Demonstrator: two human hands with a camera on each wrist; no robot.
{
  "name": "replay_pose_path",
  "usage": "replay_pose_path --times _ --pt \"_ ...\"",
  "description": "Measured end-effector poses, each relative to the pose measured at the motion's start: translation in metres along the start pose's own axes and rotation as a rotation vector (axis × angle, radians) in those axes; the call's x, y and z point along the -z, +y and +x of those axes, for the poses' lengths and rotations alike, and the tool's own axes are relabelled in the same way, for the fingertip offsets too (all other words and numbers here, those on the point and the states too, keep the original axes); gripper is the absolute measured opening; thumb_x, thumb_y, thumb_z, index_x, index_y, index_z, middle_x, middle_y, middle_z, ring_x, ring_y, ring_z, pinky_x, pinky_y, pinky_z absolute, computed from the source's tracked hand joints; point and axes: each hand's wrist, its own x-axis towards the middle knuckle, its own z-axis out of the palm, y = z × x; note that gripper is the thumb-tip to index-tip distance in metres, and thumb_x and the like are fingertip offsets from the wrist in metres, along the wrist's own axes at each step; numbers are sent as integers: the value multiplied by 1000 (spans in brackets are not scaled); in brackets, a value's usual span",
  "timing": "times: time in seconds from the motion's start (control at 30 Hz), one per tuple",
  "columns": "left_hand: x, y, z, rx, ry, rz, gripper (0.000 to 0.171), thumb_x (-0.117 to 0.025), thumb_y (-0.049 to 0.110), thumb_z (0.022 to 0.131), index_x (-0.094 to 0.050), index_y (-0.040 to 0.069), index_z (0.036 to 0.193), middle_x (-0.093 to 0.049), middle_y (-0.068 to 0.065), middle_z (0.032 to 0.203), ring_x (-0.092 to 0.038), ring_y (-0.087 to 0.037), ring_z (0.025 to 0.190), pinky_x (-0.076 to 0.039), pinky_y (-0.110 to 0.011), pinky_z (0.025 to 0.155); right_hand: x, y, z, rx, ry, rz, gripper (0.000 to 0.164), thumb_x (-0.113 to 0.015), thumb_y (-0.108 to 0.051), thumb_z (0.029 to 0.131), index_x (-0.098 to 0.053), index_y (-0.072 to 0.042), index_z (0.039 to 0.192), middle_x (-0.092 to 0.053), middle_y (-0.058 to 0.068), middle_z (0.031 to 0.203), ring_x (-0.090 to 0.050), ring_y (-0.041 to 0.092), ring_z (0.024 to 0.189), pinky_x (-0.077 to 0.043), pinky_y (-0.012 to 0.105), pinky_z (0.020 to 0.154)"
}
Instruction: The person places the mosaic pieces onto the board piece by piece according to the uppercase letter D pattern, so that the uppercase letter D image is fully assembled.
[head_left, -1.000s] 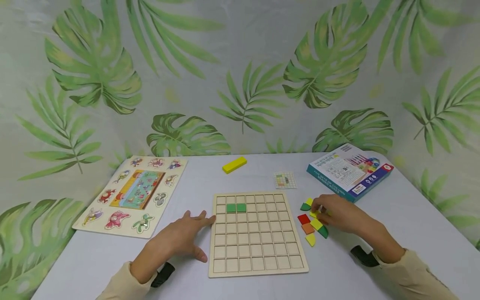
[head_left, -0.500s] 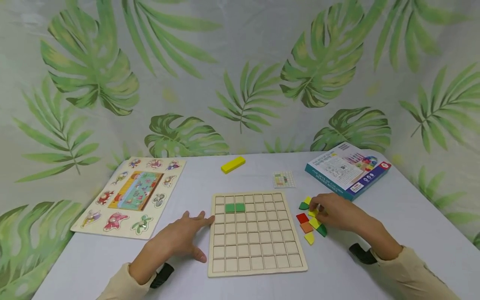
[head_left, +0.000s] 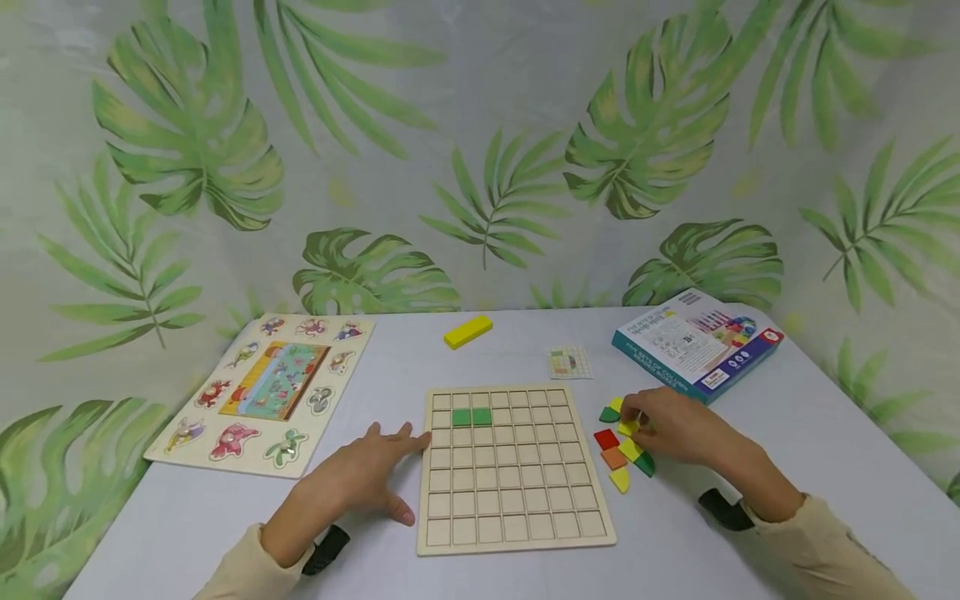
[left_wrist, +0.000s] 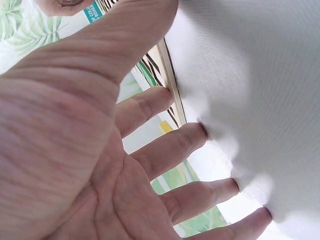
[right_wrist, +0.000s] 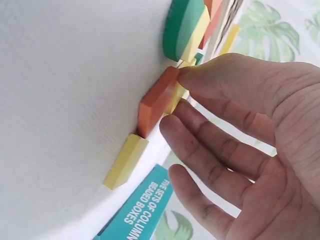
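Note:
A pale wooden grid board [head_left: 517, 500] lies on the table, with two green square tiles [head_left: 472, 417] side by side in its second row. My left hand [head_left: 367, 471] rests at its left side, fingers spread, index fingertip against the board's edge and the other fingertips on the cloth in the left wrist view. Right of the board, my right hand [head_left: 678, 425] is over a group of coloured tiles. Thumb and index finger pinch a yellow tile [right_wrist: 175, 100], beside an orange-red tile [right_wrist: 157, 107] that the hand hides in the head view.
Red [head_left: 606, 439], orange [head_left: 614, 458] and yellow [head_left: 620, 480] pieces lie near the board's right edge. A small pattern card [head_left: 570, 362], a yellow block [head_left: 468, 332] and a box [head_left: 697, 342] stand farther back. An animal puzzle board [head_left: 262, 396] lies left.
The head view shifts slightly. Both hands stay in practically the same places, and the tiles show no visible movement.

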Motion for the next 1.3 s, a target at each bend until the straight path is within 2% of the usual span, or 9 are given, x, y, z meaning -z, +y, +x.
replay_pose_path --times 0.2,0.43,0.7,0.93,1.1,1.3 --pt "0 -1 0 -4 8 7 102 -92 39 60 -48 23 150 -41 -14 157 -28 -59 142 -35 -73 104 8 -6 3 4 3 -11 18 -77 -14 83 -70 -16 99 -69 -5 95 -62 16 89 -57 38 81" --pt "0 -1 0 -6 4 -3 102 -93 37 60 -48 23 150 -41 -15 157 -28 -59 142 -35 -73 103 11 -20 14 94 14 1 17 -75 -11 83 -70 -15 99 -69 -5 94 -63 18 91 -56 41 84" --pt "-2 -3 1 -5 5 -11 102 -93 38 59 -48 23 150 -41 -14 157 -27 -58 142 -34 -73 104 9 -43 31 120 9 -2 18 -77 -16 86 -70 -16 102 -69 -4 98 -63 18 95 -54 40 86" --pt "-2 -1 2 -13 10 -12 102 -93 37 59 -49 22 150 -41 -15 157 -27 -59 142 -35 -73 103 8 -60 46 220 22 19 15 -75 -9 87 -69 -13 99 -71 0 99 -65 20 94 -55 36 83" --pt "-2 0 6 -20 13 -12 102 -93 37 59 -48 22 150 -41 -15 157 -28 -59 142 -36 -73 103 8 -75 59 245 2 -10 14 -75 -11 88 -70 -13 100 -72 1 100 -66 19 93 -55 34 81" --pt "-3 -4 5 -14 7 -10 103 -93 38 58 -49 22 150 -42 -15 156 -28 -60 141 -35 -74 102 2 -92 77 325 -40 -11 11 -73 -9 88 -71 -12 99 -72 0 98 -67 16 92 -55 33 81"
